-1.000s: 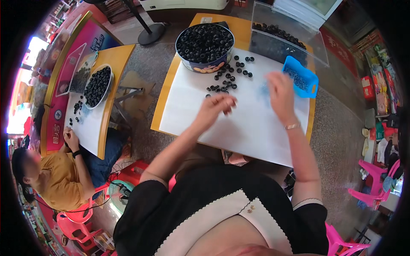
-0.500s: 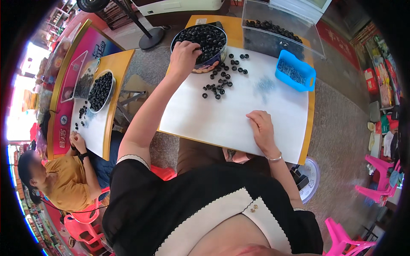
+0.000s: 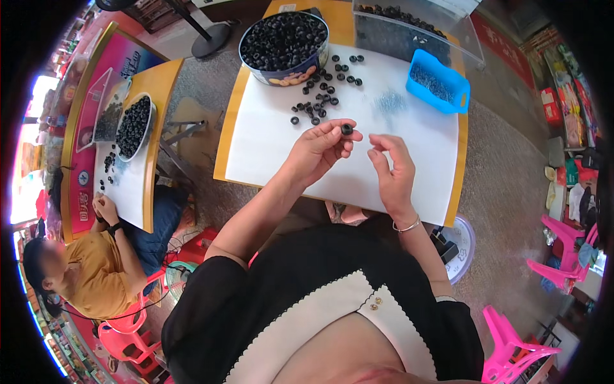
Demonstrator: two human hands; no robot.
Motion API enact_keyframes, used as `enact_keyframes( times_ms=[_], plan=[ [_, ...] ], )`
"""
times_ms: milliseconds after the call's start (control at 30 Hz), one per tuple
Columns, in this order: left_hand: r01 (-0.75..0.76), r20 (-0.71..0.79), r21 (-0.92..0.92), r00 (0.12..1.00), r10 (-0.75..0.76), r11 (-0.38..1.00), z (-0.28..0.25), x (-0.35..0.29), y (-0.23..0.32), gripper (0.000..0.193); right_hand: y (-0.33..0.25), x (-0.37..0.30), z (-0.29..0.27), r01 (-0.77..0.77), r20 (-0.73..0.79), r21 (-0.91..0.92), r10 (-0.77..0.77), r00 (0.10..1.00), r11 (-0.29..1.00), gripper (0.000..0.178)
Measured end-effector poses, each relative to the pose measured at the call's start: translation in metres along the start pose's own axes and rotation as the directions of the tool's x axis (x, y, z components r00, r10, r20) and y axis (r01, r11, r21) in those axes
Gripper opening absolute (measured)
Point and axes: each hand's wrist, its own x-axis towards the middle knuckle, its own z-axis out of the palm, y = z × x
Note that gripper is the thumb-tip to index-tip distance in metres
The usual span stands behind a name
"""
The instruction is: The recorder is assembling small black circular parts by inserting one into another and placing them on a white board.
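My left hand (image 3: 318, 150) pinches a small black ring-shaped piece (image 3: 346, 129) between thumb and fingers, above the white tabletop. Close to its right is my right hand (image 3: 393, 168), fingers curled and the thumb tip near the index finger; anything between them is too small to make out. Beyond the hands, several loose black pieces (image 3: 318, 105) lie scattered on the white sheet (image 3: 268, 147). A round tub (image 3: 284, 78) heaped with the same black pieces stands at the far left of the table. At the far right sits a blue tray (image 3: 451, 99) holding tiny bluish-grey bits.
A clear plastic bin (image 3: 470, 51) with more black pieces stands at the back. Some tiny bits (image 3: 390, 101) are strewn beside the blue tray. On the left, a co-worker (image 3: 102, 269) sits at another table (image 3: 163, 96). Pink stools (image 3: 505, 345) stand to the right.
My left hand has come back from the tub to the near middle with a black piece in its fingers. My right hand has lifted slightly, and its fingers have shifted.
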Motion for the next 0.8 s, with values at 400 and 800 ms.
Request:
enact_keyframes(
  times_ms=[400,800],
  plan=[
    [-0.02,-0.039,0.086,0.999,0.024,0.996,0.011,-0.017,-0.021,0.021,-0.003,-0.008,0.008,-0.05,0.048,0.196,0.042,0.998,0.979,0.028],
    [-0.214,-0.07,0.679,0.934,0.352,0.702,0.029,-0.023,-0.031,0.018,-0.008,-0.012,-0.001,-0.178,0.095,0.331,0.155,0.983,0.927,0.02]
  ],
)
